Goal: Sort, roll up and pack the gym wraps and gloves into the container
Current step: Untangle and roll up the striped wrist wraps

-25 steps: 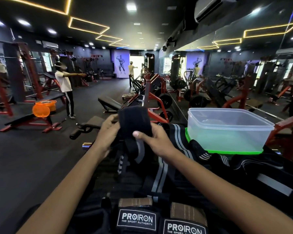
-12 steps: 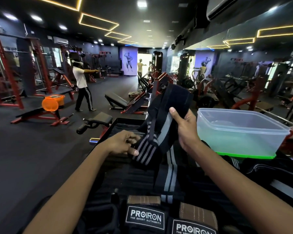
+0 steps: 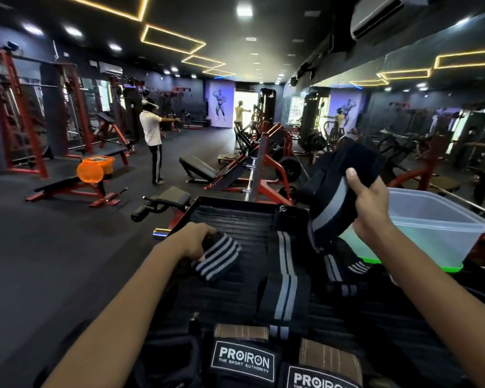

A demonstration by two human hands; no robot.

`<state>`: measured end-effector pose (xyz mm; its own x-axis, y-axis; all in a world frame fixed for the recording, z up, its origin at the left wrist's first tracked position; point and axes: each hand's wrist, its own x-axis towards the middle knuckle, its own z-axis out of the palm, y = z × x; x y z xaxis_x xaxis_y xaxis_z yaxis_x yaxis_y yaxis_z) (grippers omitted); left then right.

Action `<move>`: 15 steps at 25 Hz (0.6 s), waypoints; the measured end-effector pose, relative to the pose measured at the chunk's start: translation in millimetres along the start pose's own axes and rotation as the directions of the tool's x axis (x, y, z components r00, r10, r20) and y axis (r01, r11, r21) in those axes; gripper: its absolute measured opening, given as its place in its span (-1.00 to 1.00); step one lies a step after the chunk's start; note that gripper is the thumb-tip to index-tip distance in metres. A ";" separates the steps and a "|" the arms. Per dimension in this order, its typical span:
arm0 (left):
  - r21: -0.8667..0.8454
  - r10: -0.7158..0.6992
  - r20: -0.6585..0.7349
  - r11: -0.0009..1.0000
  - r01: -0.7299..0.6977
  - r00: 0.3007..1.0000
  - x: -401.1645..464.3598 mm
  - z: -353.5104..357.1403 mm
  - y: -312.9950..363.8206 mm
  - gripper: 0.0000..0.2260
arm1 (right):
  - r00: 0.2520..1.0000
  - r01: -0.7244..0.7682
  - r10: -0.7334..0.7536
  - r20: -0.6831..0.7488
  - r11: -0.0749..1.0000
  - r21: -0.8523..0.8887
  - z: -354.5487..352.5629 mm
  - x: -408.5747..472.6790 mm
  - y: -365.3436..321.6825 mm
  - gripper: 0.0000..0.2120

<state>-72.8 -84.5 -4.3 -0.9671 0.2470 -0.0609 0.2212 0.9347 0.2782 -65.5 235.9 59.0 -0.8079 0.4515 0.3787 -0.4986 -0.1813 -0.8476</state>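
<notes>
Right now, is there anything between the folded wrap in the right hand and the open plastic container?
Nothing visible blocks it. The right hand holds the folded wrap raised just left of the container, whose top is open and lidless. The left hand grips a striped wrap well away.

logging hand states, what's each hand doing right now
Left hand: grips the striped wrap end.
Right hand: grips the folded black wrap.
</notes>
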 end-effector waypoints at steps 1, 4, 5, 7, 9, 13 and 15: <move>-0.010 0.011 -0.068 1.000 -0.011 0.998 1.9 0.3 1.1 -0.48 | 0.999 0.000 0.001 0.037 1.000 -0.015 -4.6 -4.5 -3.9 -0.88; -0.042 0.012 -0.362 0.999 -0.030 0.932 4.6 -0.1 -2.1 -0.59 | 0.996 -0.056 0.056 0.064 0.998 0.004 -12.9 -15.2 -2.3 -0.88; -0.047 0.008 -0.440 0.998 -0.032 0.898 3.6 -1.3 -4.1 -0.61 | 0.993 -0.095 0.094 0.068 0.995 0.013 -12.5 -18.1 -2.2 -0.85; -0.077 0.006 -0.551 0.995 -0.058 0.835 1.2 -3.7 -1.5 -0.65 | 0.982 -0.168 0.169 0.084 0.986 -0.016 -8.9 -22.3 -5.4 -0.86; -0.133 0.008 -0.593 0.985 -0.108 0.805 -3.6 -3.8 10.6 -0.65 | 0.966 -0.222 0.229 0.119 0.972 -0.072 -0.7 -27.5 -6.8 -0.87; -0.240 -0.105 -0.790 0.959 -0.147 0.604 -14.1 -5.2 22.0 -0.60 | 0.915 -0.349 0.362 0.179 0.932 -0.101 22.8 -39.1 -1.9 -0.80; -0.275 -0.183 -0.819 0.957 -0.093 0.543 -12.7 -5.3 15.6 -0.64 | 0.891 -0.390 0.410 0.194 0.911 -0.134 32.2 -43.0 4.6 -0.79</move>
<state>-57.7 -74.4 5.9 -0.6690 -0.2459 0.7015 0.2671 0.8012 0.5355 -43.1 187.5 50.8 -0.9855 0.1580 0.0618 -0.0968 -0.2246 -0.9696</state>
